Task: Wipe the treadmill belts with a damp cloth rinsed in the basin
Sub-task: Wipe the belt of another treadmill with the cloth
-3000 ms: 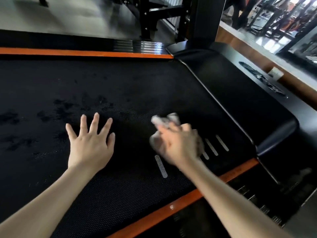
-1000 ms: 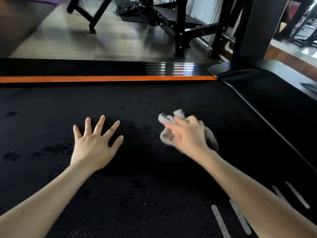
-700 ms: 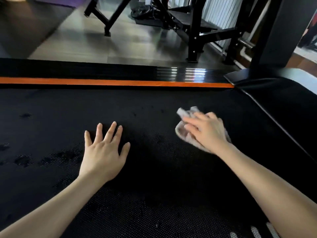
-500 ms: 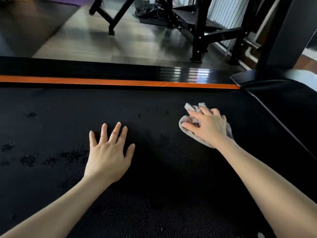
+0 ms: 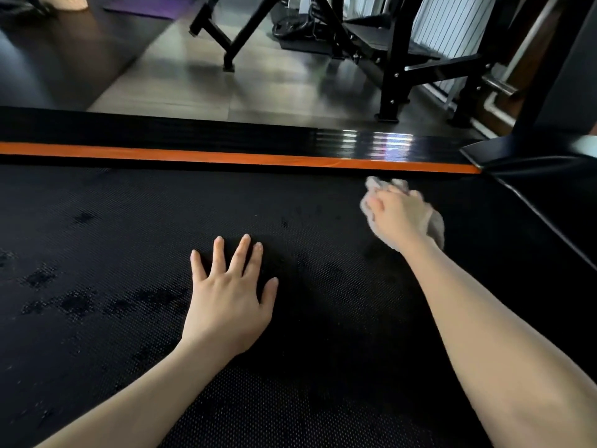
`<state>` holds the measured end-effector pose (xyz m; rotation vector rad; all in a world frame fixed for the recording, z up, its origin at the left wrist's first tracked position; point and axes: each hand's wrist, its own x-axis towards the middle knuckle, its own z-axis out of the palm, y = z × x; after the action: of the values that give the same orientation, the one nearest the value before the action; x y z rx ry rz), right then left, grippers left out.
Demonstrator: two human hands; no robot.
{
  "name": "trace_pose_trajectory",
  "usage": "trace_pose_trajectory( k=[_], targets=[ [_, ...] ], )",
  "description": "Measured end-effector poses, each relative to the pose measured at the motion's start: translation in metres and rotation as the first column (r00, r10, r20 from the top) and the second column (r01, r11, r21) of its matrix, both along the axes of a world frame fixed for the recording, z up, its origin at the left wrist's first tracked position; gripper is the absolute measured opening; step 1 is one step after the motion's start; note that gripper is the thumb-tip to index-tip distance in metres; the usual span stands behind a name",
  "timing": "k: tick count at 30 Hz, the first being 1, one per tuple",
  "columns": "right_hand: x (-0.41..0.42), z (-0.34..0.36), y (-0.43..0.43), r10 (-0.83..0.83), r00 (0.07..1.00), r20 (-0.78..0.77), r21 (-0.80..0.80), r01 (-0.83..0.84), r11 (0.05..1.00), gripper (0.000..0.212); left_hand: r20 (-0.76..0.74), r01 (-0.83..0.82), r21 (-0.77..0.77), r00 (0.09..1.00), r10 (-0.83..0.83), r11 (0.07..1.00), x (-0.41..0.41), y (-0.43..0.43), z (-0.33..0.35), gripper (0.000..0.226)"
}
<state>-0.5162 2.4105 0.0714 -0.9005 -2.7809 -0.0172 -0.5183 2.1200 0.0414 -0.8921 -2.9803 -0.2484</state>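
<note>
**Location: Fitness Gym**

The setting is an indoor gym, shown by these features:

- A black, textured treadmill belt (image 5: 129, 221) fills the foreground. Its far side is bordered by an orange stripe (image 5: 226, 156) and a glossy black side rail (image 5: 193, 130).
- The treadmill's upright post (image 5: 555, 76) rises at the right edge.
- Beyond the rail, a grey floor (image 5: 258, 92) carries black steel exercise frames (image 5: 397, 59) with bolted feet.
- A dark round object, apparently a weight plate (image 5: 292, 27), lies on the floor behind the frames.
- A purple mat (image 5: 151, 6) lies at the upper left.
- A white ribbed radiator (image 5: 449, 24) stands along the far wall.
</note>
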Motion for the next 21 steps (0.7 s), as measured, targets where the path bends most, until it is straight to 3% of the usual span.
trace_pose_trajectory(
  k=[3, 6, 9, 13, 18, 21],
  targets=[
    [0.001, -0.016, -0.070, 0.395, 0.916, -0.064, 0.107, -0.388, 0.916, 0.037, 0.001, -0.008, -0.015, 1.000, 0.008, 1.000, 0.000, 0.000, 0.001, 0.087],
    [0.004, -0.016, -0.079, 0.547, 0.835, -0.052, 0.152, -0.535, 0.831, 0.044, 0.011, -0.008, 0.005, 1.000, 0.008, 1.000, 0.001, -0.002, 0.001, 0.088],
    [-0.004, -0.004, -0.030, 0.382, 0.922, 0.057, 0.046, -0.385, 0.922, 0.051, 0.020, -0.001, 0.029, 1.000, 0.001, 1.000, 0.000, -0.002, 0.002, 0.087],
    [-0.010, -0.004, 0.002, 0.308, 0.944, 0.115, 0.021, -0.312, 0.950, 0.064, 0.015, 0.005, 0.036, 1.000, -0.006, 0.999, -0.001, -0.002, 0.000, 0.083],
    [-0.040, -0.006, 0.008, 0.067, 0.991, -0.112, -0.001, -0.067, 0.998, 0.036, -0.020, 0.013, 0.010, 1.000, -0.013, 1.000, -0.001, -0.001, -0.004, 0.072],
    [-0.050, -0.006, -0.034, 0.136, 0.985, -0.105, 0.033, -0.133, 0.991, 0.026, 0.002, 0.021, 0.004, 1.000, -0.021, 1.000, -0.001, -0.001, -0.002, 0.076]
  ],
)
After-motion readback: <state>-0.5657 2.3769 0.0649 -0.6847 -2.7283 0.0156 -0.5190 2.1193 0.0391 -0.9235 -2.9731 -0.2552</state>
